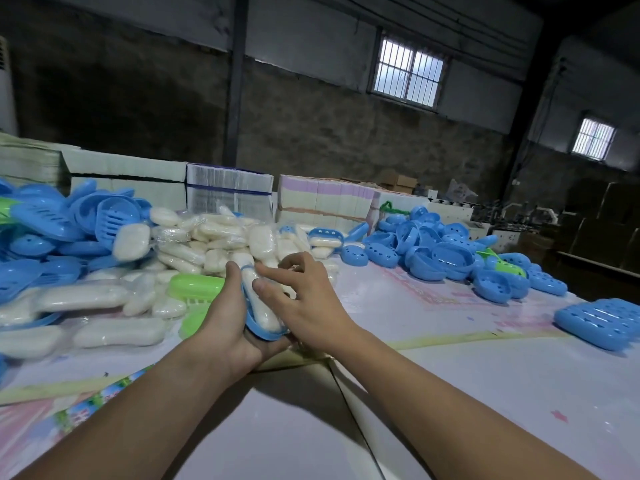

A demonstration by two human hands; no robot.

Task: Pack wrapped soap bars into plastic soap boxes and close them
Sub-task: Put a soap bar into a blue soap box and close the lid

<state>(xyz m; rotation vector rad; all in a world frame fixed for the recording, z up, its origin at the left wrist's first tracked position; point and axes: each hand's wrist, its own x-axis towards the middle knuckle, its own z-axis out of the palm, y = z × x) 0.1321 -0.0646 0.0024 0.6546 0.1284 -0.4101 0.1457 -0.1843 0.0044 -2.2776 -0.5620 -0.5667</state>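
Blue plastic forms the soap box half that is cradled in the left hand just above the worktop, in its middle part and nearer to the front edge than to the back edge. The half is tilted on its side, probably so that the wrapped soap bar can be seated against its wall and kept there until a lid is added. The left fingers are curled under the box and the thumb is laid along its upper rim, so the box is gripped. The right hand is placed over the bar with its fingers spread and only slightly bent; the thumb is pressed on the wrapper, and the index finger is stretched toward the pile. Nothing is enclosed by this hand.

The stock is arranged within reach: a heap of wrapped soap bars is kept toward the back of the worktop, straight ahead, and loose blue halves are piled toward the right edge. More blue halves are stacked at the left edge. A green box is lying just beside the left hand. The box in hand is judged to be not yet closed.
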